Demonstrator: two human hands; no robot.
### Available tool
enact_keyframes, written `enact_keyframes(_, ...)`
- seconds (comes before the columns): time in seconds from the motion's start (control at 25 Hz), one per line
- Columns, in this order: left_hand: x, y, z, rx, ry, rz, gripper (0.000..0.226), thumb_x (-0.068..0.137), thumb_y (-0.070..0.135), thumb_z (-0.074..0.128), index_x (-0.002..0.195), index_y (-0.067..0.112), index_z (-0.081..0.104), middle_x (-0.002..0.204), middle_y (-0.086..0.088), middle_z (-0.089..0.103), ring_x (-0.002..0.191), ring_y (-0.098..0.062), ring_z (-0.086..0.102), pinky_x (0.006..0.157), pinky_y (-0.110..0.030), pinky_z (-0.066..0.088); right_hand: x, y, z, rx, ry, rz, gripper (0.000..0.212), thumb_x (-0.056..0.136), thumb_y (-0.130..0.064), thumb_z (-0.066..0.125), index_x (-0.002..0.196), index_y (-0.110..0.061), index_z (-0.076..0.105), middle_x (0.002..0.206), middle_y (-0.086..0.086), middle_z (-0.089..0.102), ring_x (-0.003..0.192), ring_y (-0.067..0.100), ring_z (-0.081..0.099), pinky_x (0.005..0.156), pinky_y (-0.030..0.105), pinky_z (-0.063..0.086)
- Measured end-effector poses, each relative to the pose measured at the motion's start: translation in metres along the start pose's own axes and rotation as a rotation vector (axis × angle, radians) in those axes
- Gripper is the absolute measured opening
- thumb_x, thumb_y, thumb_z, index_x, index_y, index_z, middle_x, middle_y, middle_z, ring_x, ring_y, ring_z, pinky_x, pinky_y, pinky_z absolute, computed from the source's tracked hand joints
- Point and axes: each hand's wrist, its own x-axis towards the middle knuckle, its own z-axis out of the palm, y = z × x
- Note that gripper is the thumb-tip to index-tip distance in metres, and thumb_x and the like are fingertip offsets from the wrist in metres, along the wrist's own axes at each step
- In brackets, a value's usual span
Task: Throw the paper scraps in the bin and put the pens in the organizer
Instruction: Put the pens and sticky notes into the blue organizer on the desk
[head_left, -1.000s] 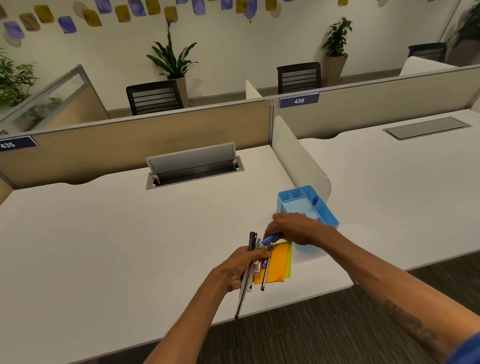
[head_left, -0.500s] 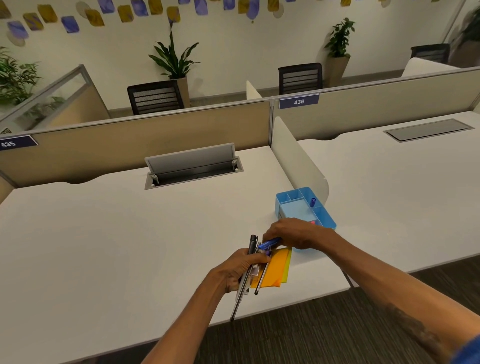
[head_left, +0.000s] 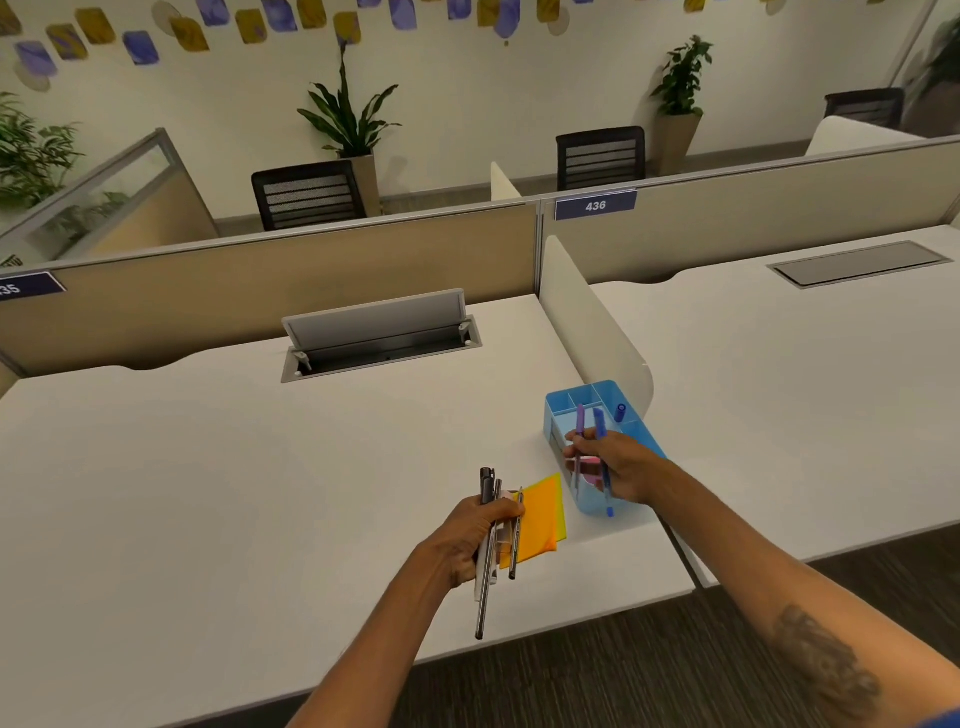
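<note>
A light blue organizer (head_left: 558, 415) with several compartments stands on the white desk (head_left: 208, 467) beside the curved divider. A blue pen cap (head_left: 620, 412) stands in one compartment. My right hand (head_left: 618, 470) hovers over the organizer's near end and grips two pens (head_left: 600, 431), one purple and one blue, tips pointing up and away. My left hand (head_left: 475, 535) holds a bundle of dark pens (head_left: 488, 545) just left of the organizer. Orange and yellow paper scraps (head_left: 543, 512) lie on the desk under that bundle.
A curved white divider (head_left: 587, 322) separates this desk from the one on the right. An open grey cable hatch (head_left: 379, 332) sits at the desk's back. Partition walls, office chairs and potted plants stand behind. Dark carpet lies below the desk's front edge.
My right hand has pulled two pens from the bundle in my left hand and moved them right, over the organizer. The left hand has stayed in place.
</note>
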Motion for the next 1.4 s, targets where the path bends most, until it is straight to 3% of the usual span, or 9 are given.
enact_keyframes(0.08, 0.007, 0.001, 0.004, -0.016, 0.019, -0.002, 0.022, 0.086, 0.019, 0.073, 0.103, 0.008, 0.063, 0.082, -0.011, 0.067, 0.068, -0.02, 0.067, 0.059, -0.031, 0.058, 0.002, -0.009, -0.001, 0.143, -0.014, 0.174, 0.016, 0.095, -0.021, 0.06, 0.096, -0.007, 0.067, 0.09, 0.009, 0.07, 0.084, 0.021, 0.064, 0.07, 0.032, 0.041)
enact_keyframes(0.2, 0.02, 0.003, 0.012, -0.023, 0.053, -0.003, 0.024, 0.086, 0.019, 0.073, 0.104, 0.006, 0.062, 0.082, -0.012, 0.066, 0.066, -0.019, 0.067, 0.058, -0.03, 0.057, 0.011, -0.021, -0.003, 0.242, -0.01, 0.226, 0.015, 0.095, -0.02, 0.059, 0.092, -0.007, 0.067, 0.099, 0.011, 0.07, 0.096, 0.024, 0.064, 0.088, 0.04, 0.039)
enact_keyframes(0.32, 0.032, 0.008, 0.021, -0.054, 0.067, -0.015, 0.02, 0.087, 0.017, 0.073, 0.099, 0.009, 0.061, 0.085, -0.013, 0.068, 0.063, -0.019, 0.07, 0.052, -0.029, 0.058, 0.021, -0.043, -0.003, 0.266, 0.041, 0.097, 0.012, 0.097, -0.015, 0.056, 0.093, -0.006, 0.061, 0.097, 0.014, 0.065, 0.1, 0.031, 0.06, 0.088, 0.047, 0.044)
enact_keyframes(0.4, 0.039, 0.014, 0.027, -0.071, 0.073, -0.014, 0.019, 0.087, 0.016, 0.073, 0.099, 0.008, 0.061, 0.085, -0.013, 0.068, 0.061, -0.018, 0.071, 0.051, -0.028, 0.057, 0.031, -0.058, -0.007, 0.249, 0.121, -0.075, 0.009, 0.098, -0.012, 0.054, 0.09, -0.008, 0.056, 0.089, 0.014, 0.056, 0.091, 0.03, 0.056, 0.085, 0.045, 0.048)
enact_keyframes(0.6, 0.055, 0.026, 0.04, -0.108, 0.068, 0.002, 0.019, 0.089, 0.013, 0.07, 0.104, 0.007, 0.061, 0.088, -0.013, 0.07, 0.059, -0.017, 0.073, 0.051, -0.029, 0.059, 0.052, -0.076, -0.018, -0.07, 0.232, -0.367, 0.018, 0.1, -0.025, 0.051, 0.107, -0.008, 0.055, 0.099, 0.009, 0.068, 0.077, 0.016, 0.056, 0.066, 0.029, 0.042)
enact_keyframes(0.76, 0.067, 0.029, 0.044, -0.1, 0.108, 0.007, 0.03, 0.089, 0.018, 0.07, 0.115, 0.008, 0.057, 0.098, -0.014, 0.068, 0.077, -0.023, 0.07, 0.055, -0.03, 0.06, 0.074, -0.077, -0.016, -0.246, 0.302, -0.494, 0.03, 0.101, -0.029, 0.049, 0.119, -0.005, 0.055, 0.11, 0.01, 0.069, 0.097, 0.019, 0.058, 0.091, 0.036, 0.041)
enact_keyframes(0.96, 0.077, 0.027, 0.04, -0.139, 0.121, 0.014, 0.033, 0.091, 0.016, 0.068, 0.121, 0.007, 0.057, 0.1, -0.014, 0.069, 0.08, -0.024, 0.071, 0.06, -0.031, 0.061, 0.092, -0.085, -0.013, -0.421, 0.374, -0.573, 0.033, 0.089, -0.029, 0.068, 0.104, 0.0, 0.066, 0.096, 0.02, 0.07, 0.09, 0.033, 0.067, 0.092, 0.046, 0.053)
enact_keyframes(1.16, 0.085, 0.023, 0.033, -0.153, 0.154, 0.021, 0.035, 0.092, 0.018, 0.068, 0.124, 0.01, 0.056, 0.103, -0.013, 0.069, 0.084, -0.026, 0.071, 0.066, -0.035, 0.062, 0.109, -0.085, -0.001, -0.537, 0.386, -0.62, 0.034, 0.087, -0.031, 0.07, 0.101, 0.0, 0.07, 0.092, 0.02, 0.071, 0.085, 0.034, 0.068, 0.087, 0.047, 0.054)
enact_keyframes(1.4, 0.091, 0.021, 0.03, -0.163, 0.175, 0.034, 0.028, 0.092, 0.017, 0.067, 0.119, 0.014, 0.056, 0.098, -0.008, 0.068, 0.082, -0.023, 0.071, 0.064, -0.033, 0.062, 0.136, -0.061, 0.005, -0.651, 0.408, -0.511, 0.029, 0.086, -0.025, 0.072, 0.096, 0.002, 0.069, 0.09, 0.019, 0.072, 0.08, 0.026, 0.066, 0.075, 0.034, 0.049)
